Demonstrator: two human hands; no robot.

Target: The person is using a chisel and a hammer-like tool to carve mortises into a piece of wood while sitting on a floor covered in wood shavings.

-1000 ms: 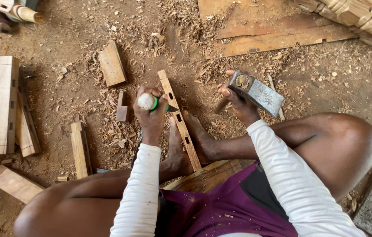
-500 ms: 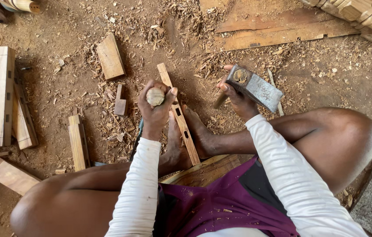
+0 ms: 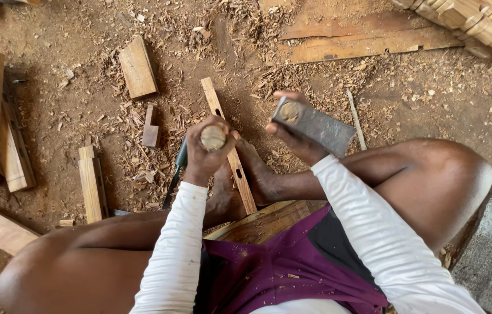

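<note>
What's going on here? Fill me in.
A person sits on the ground amid wood shavings. The left hand grips a round wooden tool handle upright over a slotted wooden strip, which a foot pins down. The right hand holds a grey metal block raised beside it. Cut wood pieces lie around.

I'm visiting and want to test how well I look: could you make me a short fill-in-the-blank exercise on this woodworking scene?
1. The left hand grips a chisel by its round ____ handle.
2. The right hand holds a grey ____ block.
3. The slotted wooden strip is pinned under the person's bare ____.
4. The dirt ground is strewn with wood ____.

Missing words: wooden; metal; foot; shavings
</note>
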